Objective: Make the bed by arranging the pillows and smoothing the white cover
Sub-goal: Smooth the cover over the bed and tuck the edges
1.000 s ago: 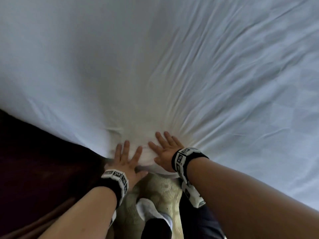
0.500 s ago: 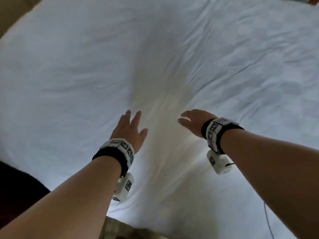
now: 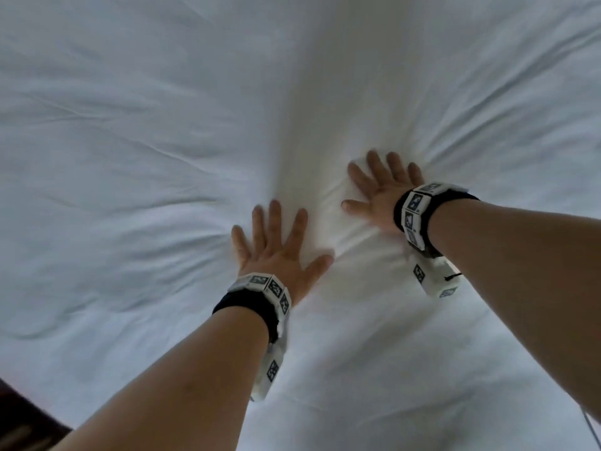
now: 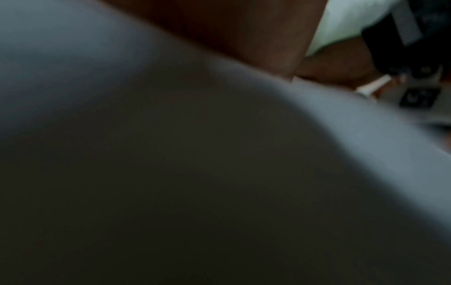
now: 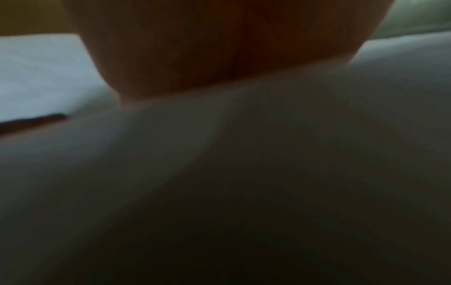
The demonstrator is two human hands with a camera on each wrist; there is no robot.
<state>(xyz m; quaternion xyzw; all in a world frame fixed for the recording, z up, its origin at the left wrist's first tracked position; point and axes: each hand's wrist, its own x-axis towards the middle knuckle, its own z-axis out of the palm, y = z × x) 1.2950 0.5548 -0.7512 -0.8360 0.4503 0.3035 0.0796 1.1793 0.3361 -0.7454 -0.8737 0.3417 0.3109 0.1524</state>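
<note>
- The white cover [image 3: 136, 131] fills nearly the whole head view, spread flat over the bed, with creases fanning out from the two hands.
- The left hand [image 3: 279, 255] lies palm down on the cover just below the middle of the view, its fingers [image 3: 274, 219] straight and spread, pointing toward 12 o'clock, the thumb out toward 2 o'clock.
- The left forearm runs in from 7 o'clock, nearly straight, with a black wristband [image 3: 257, 304] bearing square markers.
- The right hand [image 3: 380, 193] lies palm down at about 2 o'clock from the left hand, near it but apart; its fingers are straight and spread toward 11 o'clock, the thumb toward 9 o'clock.
- The right forearm comes in from 4 o'clock and wears a like band.
- A raised ridge of cloth runs between the hands toward 12 o'clock.
- Both wrist views are dark and blurred; they show only the heel of each hand on the cover, not the fingers.
- A dark edge [image 3: 19, 418] sits at the 7 o'clock corner.
</note>
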